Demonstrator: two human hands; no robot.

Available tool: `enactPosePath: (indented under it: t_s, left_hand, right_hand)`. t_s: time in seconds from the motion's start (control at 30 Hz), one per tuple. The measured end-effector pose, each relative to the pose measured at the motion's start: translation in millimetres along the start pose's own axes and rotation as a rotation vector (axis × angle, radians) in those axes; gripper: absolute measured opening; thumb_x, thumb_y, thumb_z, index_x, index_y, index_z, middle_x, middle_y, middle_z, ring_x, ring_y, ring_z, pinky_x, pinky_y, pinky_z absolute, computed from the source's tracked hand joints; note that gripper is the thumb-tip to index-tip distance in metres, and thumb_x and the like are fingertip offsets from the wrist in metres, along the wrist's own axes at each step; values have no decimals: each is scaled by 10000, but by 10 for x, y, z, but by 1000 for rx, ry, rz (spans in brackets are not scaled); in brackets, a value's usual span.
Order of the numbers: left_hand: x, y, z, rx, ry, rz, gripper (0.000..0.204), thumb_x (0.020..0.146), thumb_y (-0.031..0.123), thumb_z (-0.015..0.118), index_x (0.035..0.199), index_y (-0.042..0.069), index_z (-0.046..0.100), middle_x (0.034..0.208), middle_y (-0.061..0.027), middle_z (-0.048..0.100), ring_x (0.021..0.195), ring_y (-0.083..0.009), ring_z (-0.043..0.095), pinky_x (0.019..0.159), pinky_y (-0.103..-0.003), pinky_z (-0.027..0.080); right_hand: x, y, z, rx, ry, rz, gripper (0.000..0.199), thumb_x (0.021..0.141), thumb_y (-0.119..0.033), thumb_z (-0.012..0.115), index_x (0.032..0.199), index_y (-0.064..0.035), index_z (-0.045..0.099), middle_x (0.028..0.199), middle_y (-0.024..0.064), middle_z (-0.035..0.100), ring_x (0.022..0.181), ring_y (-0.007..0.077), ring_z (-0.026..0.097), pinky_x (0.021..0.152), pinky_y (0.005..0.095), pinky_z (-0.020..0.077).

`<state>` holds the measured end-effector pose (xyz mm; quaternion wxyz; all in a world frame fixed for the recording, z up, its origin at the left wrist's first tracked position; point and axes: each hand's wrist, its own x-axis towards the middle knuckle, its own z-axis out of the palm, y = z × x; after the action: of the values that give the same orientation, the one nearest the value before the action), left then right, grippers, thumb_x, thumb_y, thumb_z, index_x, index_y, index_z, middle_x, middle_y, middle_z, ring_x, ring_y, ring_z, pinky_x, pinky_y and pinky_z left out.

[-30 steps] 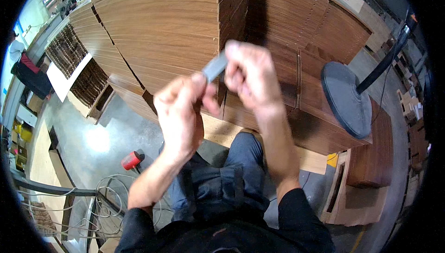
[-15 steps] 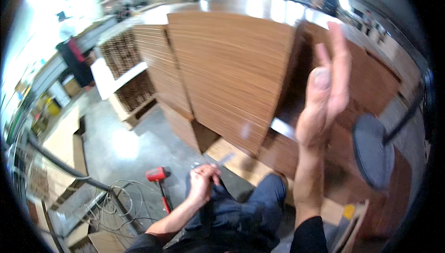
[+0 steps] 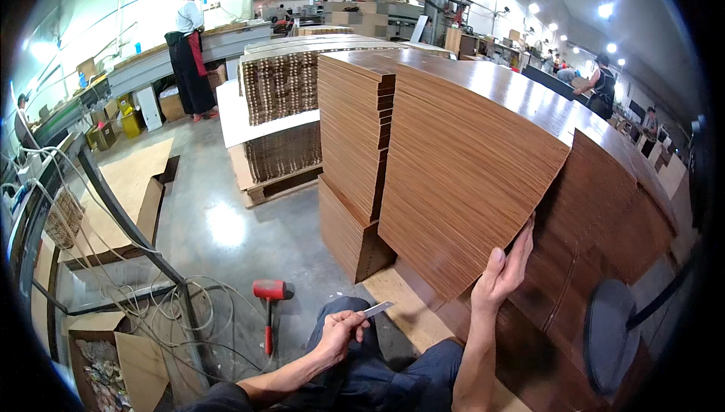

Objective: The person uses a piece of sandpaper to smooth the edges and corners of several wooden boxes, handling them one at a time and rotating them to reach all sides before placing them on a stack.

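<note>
Head view, looking down at a person working beside tall stacks of wood-grain boards. The left hand is closed on a thin grey metal strip, pinched between thumb and fingers; the strip is held above the knee, its free end pointing toward the boards but apart from them. The right hand is spread, thumb away from straight fingers, and appears to rest against the right-hand corner of the nearest board stack.

As for progress, this stack is already piled high, its front edges fairly even. A second stack stands just to its left, with darker boards to the right. The strip is not in use on any edge now; which boards are finished and how many remain cannot be told.

A red-headed mallet lies on the floor. Farther off, a co-worker stands at a long worktop. No brand, label or writing is legible on the strip, boards or mallet.
</note>
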<state>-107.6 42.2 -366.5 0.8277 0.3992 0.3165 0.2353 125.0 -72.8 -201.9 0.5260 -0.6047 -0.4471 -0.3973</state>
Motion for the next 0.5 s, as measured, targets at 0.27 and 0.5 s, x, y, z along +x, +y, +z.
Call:
enactPosePath:
  t_s: [0.27,0.5]
  left_hand:
    - [83,-142,56,-33,17,24,204,925,128,652,770,-4,665,749,-117,679,509,-171,556,530,-305,457]
    - [24,-99,-16,-114,84,-22,229,936,117,631,736,6,630,598,-80,587,479,-177,517,488,-322,437]
  right_hand:
    - [-1352,359,172,-188,-54,190,586,1056,-316,448,1410,149,397,1465,362,400,1353,491,413,1135,524,312]
    - [-1866,433,103,-127,-133,297,463,999,-191,581,1348,104,506,1388,306,509,1250,441,530,1024,470,452]
